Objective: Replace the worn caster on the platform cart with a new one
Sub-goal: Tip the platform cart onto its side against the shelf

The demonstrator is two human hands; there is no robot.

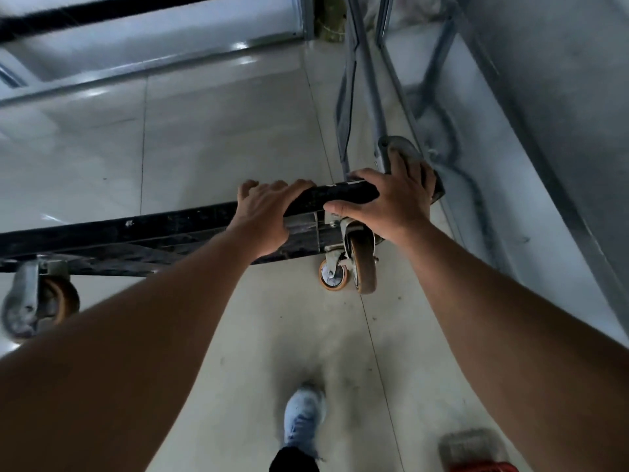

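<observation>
1. My left hand (262,219) lies over the upper edge of the black platform cart (136,229). Its fingers are curled down the far side and grip the edge.
2. My right hand (391,202) grips the same edge at the cart's right corner. The thumb stretches along the near face and the fingers wrap over the top, their tips hidden behind the deck.
3. The cart stands tipped on its side on the pale tiled floor (238,131). Its underside faces me, and its long edge runs from the left border of my view across to the right hand.
4. Just below the right hand, a brown rubber caster in a grey metal fork (362,267) juts out from the underside.
5. Just left of that caster sits a small orange-rimmed wheel with a silver hub (333,275). I cannot tell whether it is bolted to the cart.
6. A second brown caster (44,301), blurred, hangs from the left end of the underside. I cannot tell which caster is the worn one.
7. A grey metal tube frame (366,90) runs away from the right corner, close to a grey panelled wall (544,97).
8. A pale blue shoe (303,413) is planted on the floor near me. A blurred red-and-grey object (476,454) lies to its right.
</observation>
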